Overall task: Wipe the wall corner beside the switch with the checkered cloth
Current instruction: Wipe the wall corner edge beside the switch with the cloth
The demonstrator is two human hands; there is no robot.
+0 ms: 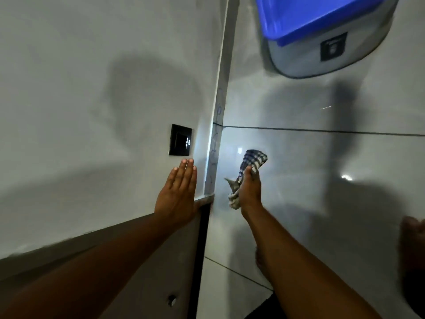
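Note:
A black switch plate (180, 143) sits on the white left wall. Just right of it runs the wall corner strip (215, 143), marked with faint scribbles. My left hand (178, 194) lies flat against the left wall below the switch, fingers straight and together, holding nothing. My right hand (249, 188) is shut on the blue-and-white checkered cloth (251, 161), bunched up, with one end sticking above the fist and the other hanging below. The cloth is close to the glossy tiled right wall, a short way right of the corner strip; whether it touches the tile I cannot tell.
A grey wall-mounted unit with a blue top (322, 31) hangs on the tiled wall (322, 157) at upper right. A grey panel or door with a small round knob (172, 300) stands below my left arm. Dark tile joints cross the right wall.

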